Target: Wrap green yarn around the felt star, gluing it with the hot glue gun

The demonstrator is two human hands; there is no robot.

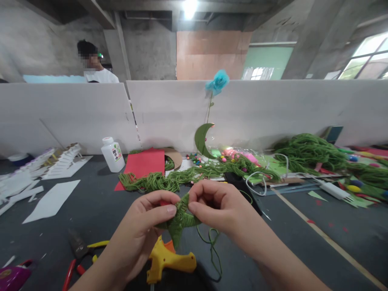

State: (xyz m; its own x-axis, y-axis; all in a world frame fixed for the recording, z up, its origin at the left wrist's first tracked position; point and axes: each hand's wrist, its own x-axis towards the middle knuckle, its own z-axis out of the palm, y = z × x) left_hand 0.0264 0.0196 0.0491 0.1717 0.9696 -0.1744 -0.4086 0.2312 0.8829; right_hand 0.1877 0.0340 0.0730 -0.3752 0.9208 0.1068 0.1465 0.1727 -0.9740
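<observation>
A star-shaped piece wrapped in green yarn [178,224] is held up in front of me, one point aimed down. My left hand [148,224] grips its left side between thumb and fingers; a bit of red shows behind the fingertips. At the upper right of the star, my right hand [220,206] pinches green yarn against it, with the exact hold partly hidden. A loose yarn strand [216,252] trails in loops below the right hand. Beneath the star lies a yellow glue gun [172,260].
Pliers [79,246] and a purple tool [16,277] lie front left. Behind are a white bottle [113,155], red sheet [144,162], green yarn bundles [309,155], a charger [336,190] and a green crescent [201,139] with a blue flower [218,82]. Beyond the partition is a person [101,74].
</observation>
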